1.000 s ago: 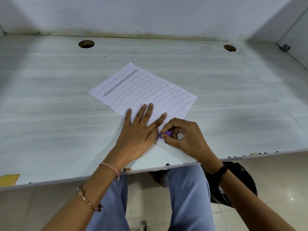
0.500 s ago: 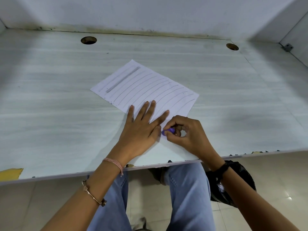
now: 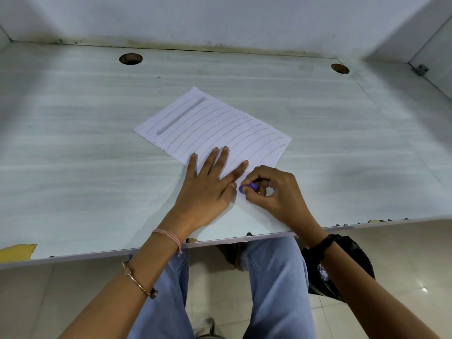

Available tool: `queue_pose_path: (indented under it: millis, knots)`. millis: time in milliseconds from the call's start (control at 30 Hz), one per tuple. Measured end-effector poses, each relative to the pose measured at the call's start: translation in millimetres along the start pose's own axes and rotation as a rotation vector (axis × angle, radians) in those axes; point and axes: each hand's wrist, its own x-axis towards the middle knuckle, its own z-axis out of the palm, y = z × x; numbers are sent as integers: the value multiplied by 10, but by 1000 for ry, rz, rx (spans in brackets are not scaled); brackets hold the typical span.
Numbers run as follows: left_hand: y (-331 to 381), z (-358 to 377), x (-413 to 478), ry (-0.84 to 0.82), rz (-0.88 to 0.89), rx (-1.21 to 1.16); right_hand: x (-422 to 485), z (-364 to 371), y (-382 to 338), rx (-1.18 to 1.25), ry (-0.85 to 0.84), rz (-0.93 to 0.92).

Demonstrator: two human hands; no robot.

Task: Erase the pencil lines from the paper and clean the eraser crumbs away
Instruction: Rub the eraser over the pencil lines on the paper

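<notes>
Erasing near desk front edge: left hand flat, fingers spread, pinning paper; right hand pinching eraser; next, firm strokes across untouched pencil lines.

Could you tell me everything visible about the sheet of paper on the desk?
The paper is one thin white sheet, lying flat and turned at an angle on the pale desk. Long pencil lines cross its far part; the near part looks blank. A thick grey bar, pencil or heavy stroke, lies near its far edge. The left hand presses flat on it, and the right hand pinches a purple eraser against it.
</notes>
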Motion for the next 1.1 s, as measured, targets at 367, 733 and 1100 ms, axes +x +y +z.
queue_pose_path:
  millis: [367, 733, 1100]
  knots:
    - [-4, 8, -5, 7, -1, -2, 12, -7, -4, -2, 53, 29]
    - [-2, -1, 0, -3, 2, -14, -14, 10, -18, 15, -19, 14]
    - [-9, 13, -5, 11, -1, -2, 51, 4, 33, 4, 165, 149]
